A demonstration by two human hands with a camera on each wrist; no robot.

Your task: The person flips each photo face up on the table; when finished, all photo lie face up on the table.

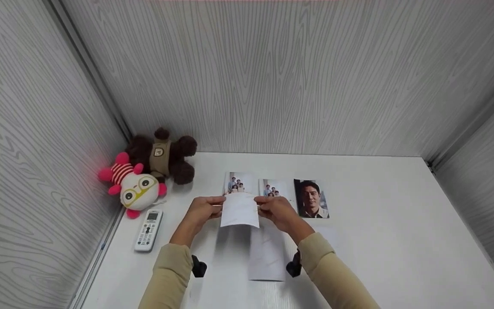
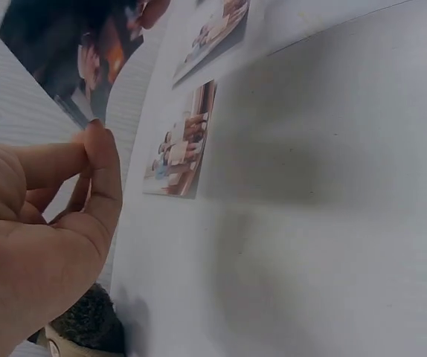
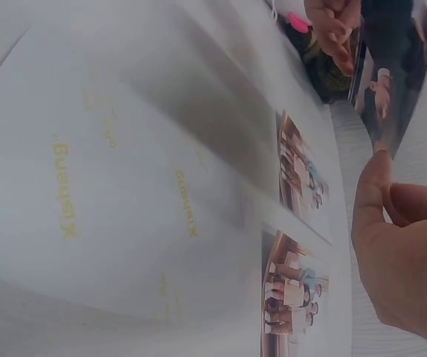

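Observation:
My left hand (image 1: 202, 212) and right hand (image 1: 279, 210) pinch opposite side edges of a photo print (image 1: 240, 210), lifted above the table. Its white back shows in the head view, bowed along the near edge. Both wrist views catch its dark picture side (image 2: 72, 59), with a hand or figure in it. Beyond it lie two family photos, a left one (image 1: 238, 182) and a middle one (image 1: 275, 185), both partly covered from above. To their right is a portrait photo (image 1: 311, 199). Below my right hand a face-down print (image 1: 267, 257) shows its white back; yellow lettering marks it in the right wrist view.
A dark brown plush toy (image 1: 161, 156) lies at the back left, against a white and pink plush toy (image 1: 140, 189). In front of them is a white remote control (image 1: 149, 230). Grey wood-grain panels (image 1: 255, 77) wall in the white table (image 1: 393, 240).

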